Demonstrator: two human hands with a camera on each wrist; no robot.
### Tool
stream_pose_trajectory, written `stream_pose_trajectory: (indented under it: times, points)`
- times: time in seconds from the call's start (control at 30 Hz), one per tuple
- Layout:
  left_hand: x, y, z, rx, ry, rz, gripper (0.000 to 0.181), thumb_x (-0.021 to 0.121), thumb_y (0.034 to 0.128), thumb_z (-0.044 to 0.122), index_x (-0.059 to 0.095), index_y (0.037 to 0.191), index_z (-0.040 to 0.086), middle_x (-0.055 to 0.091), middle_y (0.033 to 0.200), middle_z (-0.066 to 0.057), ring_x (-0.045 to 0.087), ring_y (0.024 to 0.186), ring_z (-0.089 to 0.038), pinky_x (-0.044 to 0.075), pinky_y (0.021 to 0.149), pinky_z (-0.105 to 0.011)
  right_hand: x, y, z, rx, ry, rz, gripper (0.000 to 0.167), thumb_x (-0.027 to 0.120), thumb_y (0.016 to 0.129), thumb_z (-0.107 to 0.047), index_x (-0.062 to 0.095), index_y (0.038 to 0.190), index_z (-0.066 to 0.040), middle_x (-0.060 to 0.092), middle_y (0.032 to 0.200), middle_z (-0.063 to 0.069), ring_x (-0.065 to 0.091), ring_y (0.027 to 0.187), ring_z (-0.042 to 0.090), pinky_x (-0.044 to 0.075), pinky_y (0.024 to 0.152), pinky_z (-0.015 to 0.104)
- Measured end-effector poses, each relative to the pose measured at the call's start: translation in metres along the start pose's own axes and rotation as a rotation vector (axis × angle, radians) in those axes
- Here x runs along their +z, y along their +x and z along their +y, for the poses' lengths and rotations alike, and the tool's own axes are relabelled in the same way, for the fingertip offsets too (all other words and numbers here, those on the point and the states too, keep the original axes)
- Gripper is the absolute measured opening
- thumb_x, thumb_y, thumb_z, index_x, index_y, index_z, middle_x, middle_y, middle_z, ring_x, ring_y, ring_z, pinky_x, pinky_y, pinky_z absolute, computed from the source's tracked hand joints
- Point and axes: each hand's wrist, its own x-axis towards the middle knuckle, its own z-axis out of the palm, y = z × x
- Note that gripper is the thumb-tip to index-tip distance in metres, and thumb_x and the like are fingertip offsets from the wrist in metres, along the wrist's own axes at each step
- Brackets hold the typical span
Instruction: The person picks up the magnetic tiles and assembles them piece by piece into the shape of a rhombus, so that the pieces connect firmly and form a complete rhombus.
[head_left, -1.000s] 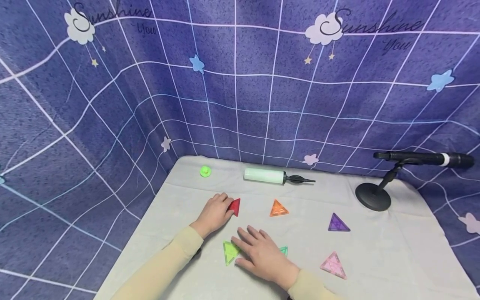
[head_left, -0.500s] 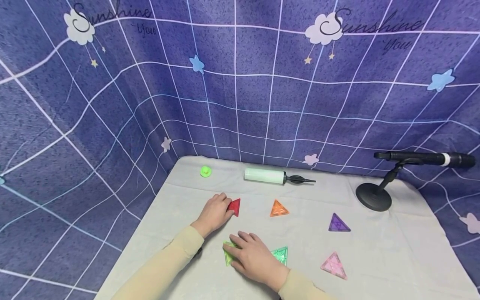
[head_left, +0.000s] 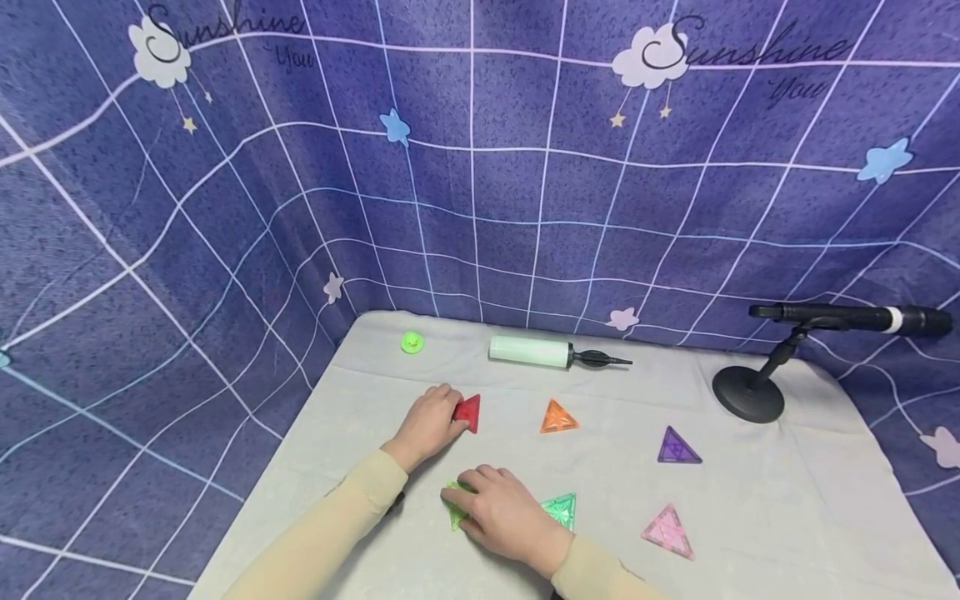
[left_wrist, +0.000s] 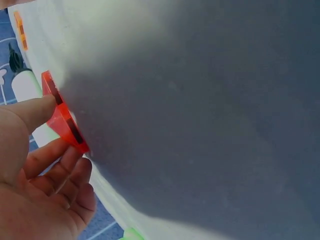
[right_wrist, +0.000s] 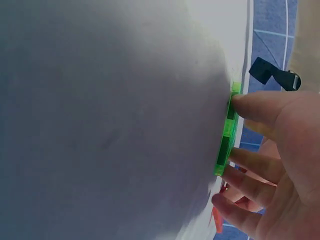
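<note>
A red triangular magnetic tile (head_left: 470, 413) lies at the fingertips of my left hand (head_left: 429, 423). In the left wrist view, the thumb and fingers pinch this red tile by its edges. Nearer to me, my right hand (head_left: 510, 515) partly covers a yellow-green triangular magnetic tile (head_left: 454, 517). The right wrist view shows this green tile (right_wrist: 228, 131) edge-on, pinched between thumb and fingertips. A teal triangular tile (head_left: 564, 509) lies beside the right wrist, partly hidden by the hand.
Orange (head_left: 558, 417), purple (head_left: 678, 448) and pink triangular tiles (head_left: 669, 532) lie apart on the white tablecloth. Farther back are a green duck toy (head_left: 412, 342) and a pale green hand pump (head_left: 530, 352). A black microphone on a stand (head_left: 748, 393) stands at right.
My right hand has moved left onto the yellow-green tile and its fingers have bent in around it, uncovering more of the teal tile. The left hand stays almost still at the red tile.
</note>
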Motion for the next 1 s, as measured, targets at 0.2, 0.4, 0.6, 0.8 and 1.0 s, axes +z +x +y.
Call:
stream_pose_trajectory:
  times: [0.2,0.4,0.6,0.8,1.0]
  points:
    - [-0.002,0.001,-0.001,-0.029,-0.035,-0.006,0.033,0.087,0.0879,0.025,0.065,0.104,0.006,0.056,0.089,0.000,0.055,0.081,-0.020,0.048,0.072,-0.039,-0.001,0.002,-0.001,-0.019,0.012,-0.009,0.036,0.080,0.089,-0.027,0.076,0.124,-0.025,0.066,0.119,0.002,0.061,0.106,0.017,0.052,0.078,0.034]
    - [-0.002,-0.002,-0.003,-0.064,-0.064,-0.027,0.031,0.086,0.0888,0.019,0.060,0.103,0.009,0.055,0.088,0.001,0.054,0.078,-0.016,0.049,0.071,-0.038,-0.002,0.003,-0.002,-0.017,0.021,-0.015,0.033,0.081,0.087,-0.025,0.078,0.120,-0.024,0.066,0.116,0.001,0.061,0.104,0.016,0.052,0.076,0.032]
    - [-0.002,-0.004,-0.009,-0.063,-0.085,-0.023,0.029,0.082,0.0896,0.006,0.056,0.101,0.010,0.057,0.090,-0.001,0.058,0.081,-0.019,0.052,0.075,-0.040,-0.003,0.004,-0.002,-0.002,0.054,-0.028,0.032,0.081,0.088,-0.024,0.078,0.120,-0.022,0.066,0.116,0.001,0.060,0.105,0.016,0.052,0.076,0.032]
    - [-0.004,-0.009,-0.013,-0.016,-0.116,-0.030,0.026,0.081,0.0882,0.002,0.061,0.103,0.011,0.059,0.091,-0.001,0.058,0.082,-0.018,0.052,0.076,-0.039,-0.001,0.005,0.002,0.010,0.066,-0.043,0.031,0.081,0.090,-0.024,0.077,0.120,-0.019,0.065,0.117,0.003,0.059,0.102,0.015,0.052,0.075,0.030]
    - [-0.008,-0.013,-0.015,0.028,-0.089,-0.072,0.011,0.077,0.0903,0.005,0.068,0.090,0.012,0.056,0.086,0.004,0.053,0.078,-0.016,0.048,0.074,-0.037,-0.001,0.006,0.006,0.004,0.042,-0.043,0.032,0.083,0.090,-0.028,0.077,0.120,-0.019,0.064,0.117,0.004,0.059,0.101,0.015,0.052,0.076,0.030]
